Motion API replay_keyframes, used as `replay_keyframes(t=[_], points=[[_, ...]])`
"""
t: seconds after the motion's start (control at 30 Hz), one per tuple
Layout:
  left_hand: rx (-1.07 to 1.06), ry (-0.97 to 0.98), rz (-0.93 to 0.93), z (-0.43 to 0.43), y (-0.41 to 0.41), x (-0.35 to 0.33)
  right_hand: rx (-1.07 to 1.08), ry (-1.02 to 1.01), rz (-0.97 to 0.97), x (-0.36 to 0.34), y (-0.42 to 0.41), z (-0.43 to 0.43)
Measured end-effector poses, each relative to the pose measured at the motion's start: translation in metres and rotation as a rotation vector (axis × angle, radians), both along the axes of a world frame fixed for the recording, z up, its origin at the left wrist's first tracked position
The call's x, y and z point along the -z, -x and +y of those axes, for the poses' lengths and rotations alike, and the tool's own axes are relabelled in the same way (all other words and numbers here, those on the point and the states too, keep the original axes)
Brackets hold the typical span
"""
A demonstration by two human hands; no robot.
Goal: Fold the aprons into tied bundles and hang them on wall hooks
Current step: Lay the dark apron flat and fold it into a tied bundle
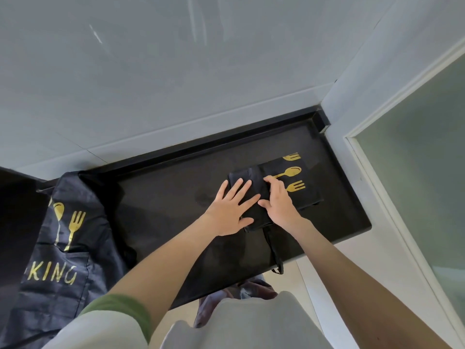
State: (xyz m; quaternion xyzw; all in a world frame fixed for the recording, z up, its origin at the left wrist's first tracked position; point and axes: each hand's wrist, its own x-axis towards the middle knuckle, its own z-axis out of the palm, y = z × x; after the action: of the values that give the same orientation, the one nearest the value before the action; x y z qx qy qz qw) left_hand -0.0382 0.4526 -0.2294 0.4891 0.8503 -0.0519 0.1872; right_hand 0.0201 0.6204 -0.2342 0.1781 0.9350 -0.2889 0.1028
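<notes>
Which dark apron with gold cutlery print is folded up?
The folded dark apron under the left hand and right hand; the other apron, lettered KING, lies spread out.

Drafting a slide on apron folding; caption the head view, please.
Left hand presses the folded apron flat on the black counter while right hand fingers pinch a fold; second apron lies left.

Black folded fabric apron (308, 197): flat rectangle, gold spoon-and-fork print up, right end of black countertop (163, 210). Black tie strap (276, 253) trails over front edge. Second dark apron with gold lettering (63, 248): unfolded, draped at left.
</notes>
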Motion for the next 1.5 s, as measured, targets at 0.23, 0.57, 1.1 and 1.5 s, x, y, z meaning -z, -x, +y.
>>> replay_keyframes(t=[0.23,0.57,1.1,1.5], points=[[0.039,0.016,0.09,0.004,0.034,-0.009,-0.334,0.061,-0.082,-0.001,0.003,0.025],[-0.099,-0.068,0.133,-0.024,0.008,-0.01,-0.51,-0.29,0.285,0.004,-0.018,0.012],[-0.179,-0.01,0.015,-0.043,-0.001,0.007,-0.708,-0.1,-0.041,-0.005,-0.029,-0.005],[-0.283,-0.254,-0.068,-0.046,0.013,-0.007,-0.528,-0.437,-0.003,0.0,-0.011,-0.01]])
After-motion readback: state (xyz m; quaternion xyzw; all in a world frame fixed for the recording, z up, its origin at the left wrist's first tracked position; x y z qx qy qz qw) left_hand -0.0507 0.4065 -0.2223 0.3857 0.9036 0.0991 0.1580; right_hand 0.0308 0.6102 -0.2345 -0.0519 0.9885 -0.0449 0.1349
